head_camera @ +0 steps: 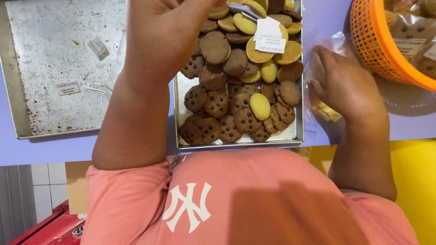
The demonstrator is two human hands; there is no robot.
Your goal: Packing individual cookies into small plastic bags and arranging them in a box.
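Observation:
A metal tray (236, 144) in front of me is heaped with brown chocolate-chip cookies (216, 104), plain brown rounds and yellow cookies (260, 105). A few small white paper labels (270, 36) lie on the pile. My left hand (168, 27) hovers over the tray's far left part with its fingers curled together; what they pinch is hidden. My right hand (344, 86) lies right of the tray, gripping a clear plastic bag (329, 44) with a few pale cookies inside.
A second metal tray (54, 56) on the left holds only crumbs and two paper labels. An orange mesh basket (373, 41) of bagged cookies stands at the far right. Everything rests on a lilac table (414, 121). Below it are a yellow surface (421, 185) and a red object (51, 228).

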